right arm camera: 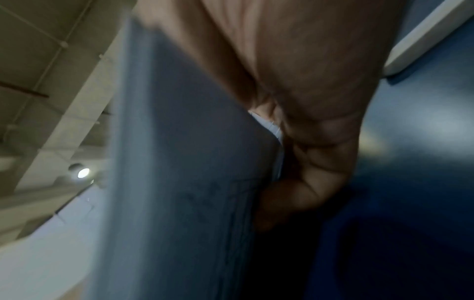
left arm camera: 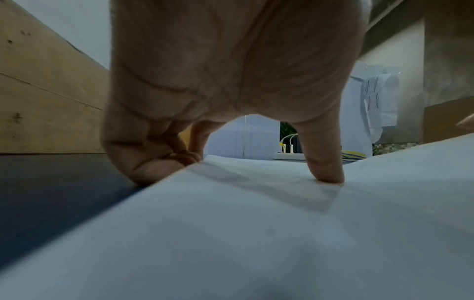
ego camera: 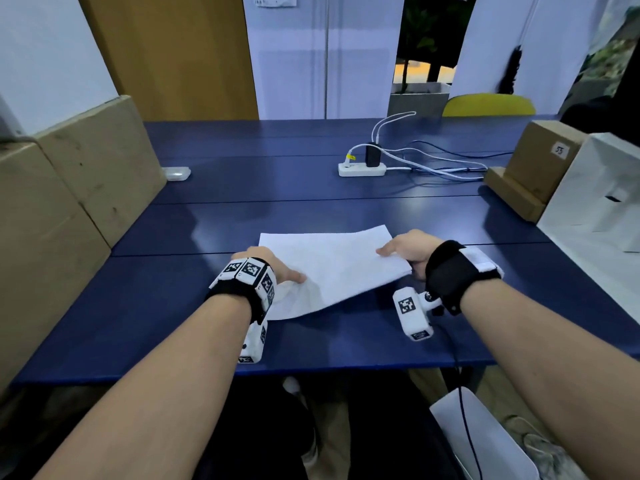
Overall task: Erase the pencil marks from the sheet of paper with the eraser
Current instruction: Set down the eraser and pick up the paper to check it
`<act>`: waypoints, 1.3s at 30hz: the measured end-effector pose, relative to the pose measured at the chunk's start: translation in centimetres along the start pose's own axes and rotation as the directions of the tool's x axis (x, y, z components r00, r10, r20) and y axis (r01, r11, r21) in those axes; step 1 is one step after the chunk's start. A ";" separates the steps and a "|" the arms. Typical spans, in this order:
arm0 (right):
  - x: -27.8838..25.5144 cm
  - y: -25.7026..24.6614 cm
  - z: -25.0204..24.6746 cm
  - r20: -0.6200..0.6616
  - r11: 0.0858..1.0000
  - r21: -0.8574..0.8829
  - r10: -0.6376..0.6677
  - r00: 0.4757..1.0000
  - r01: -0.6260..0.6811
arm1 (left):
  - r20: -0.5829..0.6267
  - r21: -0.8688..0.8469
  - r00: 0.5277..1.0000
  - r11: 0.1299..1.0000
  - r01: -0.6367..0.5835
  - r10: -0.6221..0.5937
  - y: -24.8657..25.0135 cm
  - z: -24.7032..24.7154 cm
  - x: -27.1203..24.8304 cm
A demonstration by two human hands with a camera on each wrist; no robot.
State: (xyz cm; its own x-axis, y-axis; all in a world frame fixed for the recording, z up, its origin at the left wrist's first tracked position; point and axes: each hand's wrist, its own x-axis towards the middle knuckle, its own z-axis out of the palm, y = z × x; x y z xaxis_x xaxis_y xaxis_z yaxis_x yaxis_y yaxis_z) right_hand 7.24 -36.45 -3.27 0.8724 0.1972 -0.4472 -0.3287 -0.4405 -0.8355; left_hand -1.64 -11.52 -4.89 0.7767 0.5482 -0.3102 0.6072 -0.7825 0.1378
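Note:
A white sheet of paper [ego camera: 339,268] lies on the blue table [ego camera: 173,323], its right side lifted off the surface. My left hand [ego camera: 270,268] holds the sheet's left edge: the thumb [left arm camera: 325,168] presses on top and the curled fingers [left arm camera: 153,162] sit at the edge. My right hand [ego camera: 405,249] pinches the right edge, thumb on top and fingers [right arm camera: 315,162] beneath. Faint pencil marks [right arm camera: 202,201] show on the paper [right arm camera: 179,162] in the blurred right wrist view. The top face looks blank in the head view. I see no eraser.
Cardboard boxes [ego camera: 69,188] line the left side, with a small white object [ego camera: 177,174] beside them. A power strip [ego camera: 362,169] with cables lies at the back. A cardboard box [ego camera: 540,161] and a white box [ego camera: 602,202] stand on the right.

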 end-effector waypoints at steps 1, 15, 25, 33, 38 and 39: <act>0.1 0.3 0.1 -0.008 0.999 -0.033 -0.005 1.000 0.004 | -0.009 0.025 1.000 1.000 0.000 0.000 -0.1 0.1 -0.2; -6.4 8.9 -4.0 0.221 0.954 0.299 -0.067 0.973 -0.002 | 0.197 -0.894 0.897 0.448 -0.001 0.395 -6.2 0.5 -8.2; -13.9 21.7 -11.4 0.305 0.966 0.166 0.141 0.942 -0.198 | 0.390 -0.879 0.724 0.464 0.110 0.568 -2.4 10.8 -19.4; -6.7 31.1 -11.3 0.142 0.888 -0.392 0.317 0.938 -0.240 | 0.496 -0.751 0.796 0.633 0.191 0.348 5.3 21.1 -15.2; -2.3 32.3 -10.4 0.024 0.737 -0.644 0.290 0.957 -0.207 | 0.595 -0.677 0.750 0.683 0.275 0.288 11.4 23.7 -12.1; -1.9 31.8 -9.7 0.028 0.704 -0.697 0.218 0.976 -0.137 | 0.603 -0.678 0.746 0.674 0.294 0.281 12.3 24.2 -11.6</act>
State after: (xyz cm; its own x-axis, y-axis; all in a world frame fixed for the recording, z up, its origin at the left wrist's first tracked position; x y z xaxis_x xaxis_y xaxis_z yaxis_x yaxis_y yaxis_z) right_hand -1.33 -59.34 -25.86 0.7695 0.1208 -0.6271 -0.0990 -0.9475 -0.3040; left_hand -7.22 -34.67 -22.34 0.6496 0.0111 -0.7602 0.7510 -0.1656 0.6392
